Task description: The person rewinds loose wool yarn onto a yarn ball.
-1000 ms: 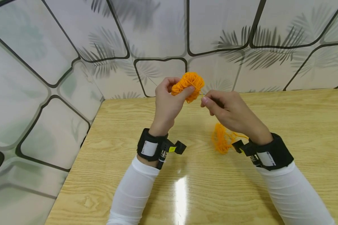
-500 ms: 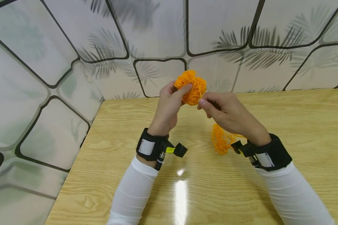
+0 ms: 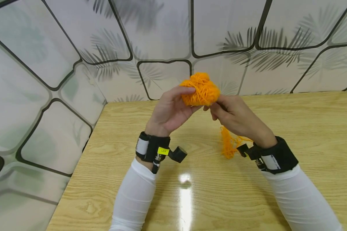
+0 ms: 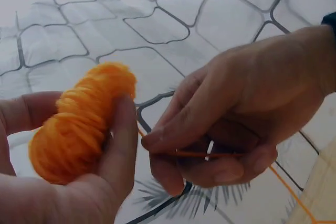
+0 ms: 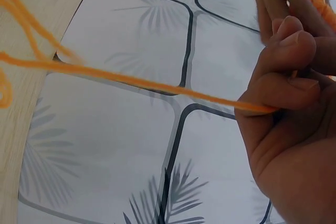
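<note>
My left hand (image 3: 172, 109) grips a ball of orange yarn (image 3: 202, 89) above the far part of the table, thumb on its near side and fingers behind. Close to its right, my right hand (image 3: 237, 112) pinches the yarn strand (image 4: 197, 155) between thumb and forefinger. In the left wrist view that strand runs from the ball across the curled fingers and out past the little finger. The right wrist view shows the strand (image 5: 157, 86) stretched from the right fist toward the table. A loose heap of orange yarn (image 3: 227, 146) lies on the table below the right hand.
The light wood table (image 3: 118, 166) meets a patterned wall (image 3: 219, 70) right behind the hands, and another wall (image 3: 31, 128) stands at the left. A black strap with a small camera (image 3: 177, 154) sits on each wrist.
My left hand has turned the yarn ball, tilting it rightward so its palm now shows. The right hand has stayed close beside the ball, still pinching the strand.
</note>
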Motion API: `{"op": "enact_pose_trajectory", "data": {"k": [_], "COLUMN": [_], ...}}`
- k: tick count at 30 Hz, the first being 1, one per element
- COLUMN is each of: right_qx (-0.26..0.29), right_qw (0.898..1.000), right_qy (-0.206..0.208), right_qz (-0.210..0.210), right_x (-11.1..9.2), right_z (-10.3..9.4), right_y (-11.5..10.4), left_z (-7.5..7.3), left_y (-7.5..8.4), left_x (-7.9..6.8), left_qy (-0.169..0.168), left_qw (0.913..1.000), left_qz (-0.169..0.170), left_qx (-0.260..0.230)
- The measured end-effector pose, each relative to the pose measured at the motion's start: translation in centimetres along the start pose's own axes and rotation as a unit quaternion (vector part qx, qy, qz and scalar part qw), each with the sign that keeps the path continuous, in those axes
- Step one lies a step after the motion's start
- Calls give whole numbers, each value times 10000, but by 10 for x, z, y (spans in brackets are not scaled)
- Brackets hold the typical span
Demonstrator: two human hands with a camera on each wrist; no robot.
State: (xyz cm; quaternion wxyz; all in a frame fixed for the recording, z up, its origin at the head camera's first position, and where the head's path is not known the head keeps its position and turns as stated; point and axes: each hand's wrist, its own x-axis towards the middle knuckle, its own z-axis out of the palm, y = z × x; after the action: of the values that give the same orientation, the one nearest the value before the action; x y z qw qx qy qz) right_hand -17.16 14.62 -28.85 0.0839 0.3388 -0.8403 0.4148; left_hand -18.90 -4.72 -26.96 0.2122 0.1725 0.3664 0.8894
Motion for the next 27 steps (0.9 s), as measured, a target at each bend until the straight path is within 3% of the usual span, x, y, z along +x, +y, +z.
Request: {"op": "enact_pose_trajectory", "data": {"k": [4, 7, 9, 11, 13, 14, 15, 16, 17, 19, 22, 24, 27], "right_qx": [-136, -511, -870, -1227, -1455, -1494, -1485, -1427, -1358, -1135, -702, -343, 18], "right_qw": [9998, 9985, 9961, 9923, 9891, 9883, 9880, 9883, 9885, 9893, 9892, 9881, 9846], "right_qy": [33, 63, 66, 90, 150, 201, 281, 378, 494, 767, 1183, 1380, 1523], "right_qz": [-121, -171, -131, -115, -178, -234, -317, -380, -448, -501, -513, -593, -860], "right_x": [1, 2, 1, -1, -3, -4, -5, -6, -6, -8, -8, -7, -4], "right_z": [3, 3, 1, -2, -7, -10, -14, -17, -21, -29, -36, -35, -28], "right_y": [0, -2, -4, -8, -13, -15, -17, -18, -20, -22, -25, -27, -26], "left_z": [6, 12, 13, 13, 12, 12, 11, 11, 11, 10, 9, 8, 10], "left_y": [-5, -11, -15, -18, -18, -17, -15, -13, -11, -6, 1, 3, 4], "left_x": [0, 1, 1, 1, 0, 0, -1, -2, -3, -6, -9, -11, -12], "left_qy": [454, 1061, 1383, 1597, 1571, 1444, 1219, 914, 569, -165, -1084, -1446, -1606], "left_qw": [9938, 9746, 9472, 9056, 8619, 8487, 8452, 8473, 8568, 8849, 9255, 9441, 9645], "left_qz": [509, 1094, 1545, 1889, 2018, 1947, 1797, 1606, 1337, 701, -197, -560, -564], "left_qx": [881, 1640, 2445, 3446, 4379, 4701, 4884, 4979, 4947, 4602, 3624, 2908, 2018]}}
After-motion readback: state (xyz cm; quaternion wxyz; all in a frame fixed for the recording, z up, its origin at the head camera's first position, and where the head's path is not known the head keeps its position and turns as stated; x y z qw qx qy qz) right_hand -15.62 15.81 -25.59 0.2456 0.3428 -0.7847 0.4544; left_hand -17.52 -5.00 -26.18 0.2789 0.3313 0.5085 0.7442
